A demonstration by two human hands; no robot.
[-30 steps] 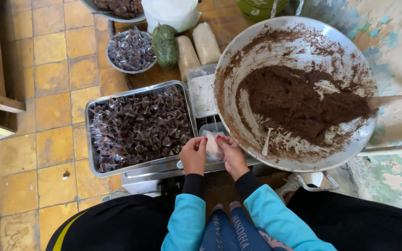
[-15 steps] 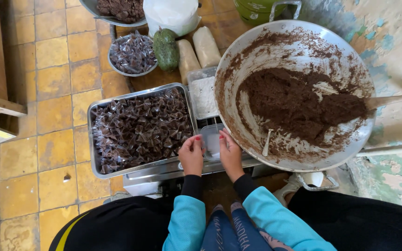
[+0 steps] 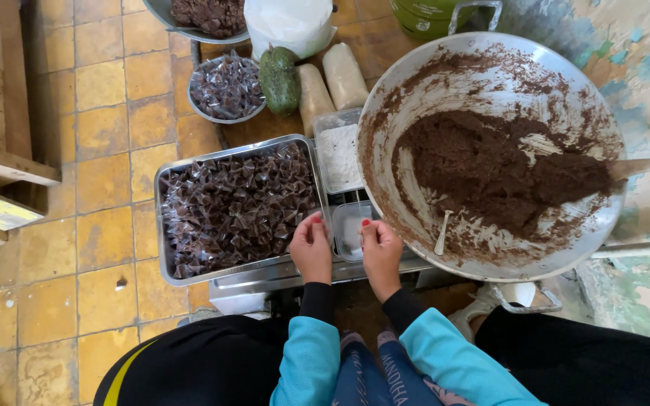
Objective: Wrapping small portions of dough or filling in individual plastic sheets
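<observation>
We've got L hand (image 3: 311, 248) and R hand (image 3: 381, 252) close together over a small clear tub (image 3: 351, 229), fingers curled inward as if pinching sth small & pale between them; we can't tell what, it's hidden. The tub sits wedged btw the steel tray of dark wrapped cones (image 3: 236, 207) and the big pan of brown paste (image 3: 490, 154). Risks as we judge: R wrist is just beside the smeared pan rim, so a sleeve could drag paste; a slipped pinch drops the piece among the cones.
</observation>
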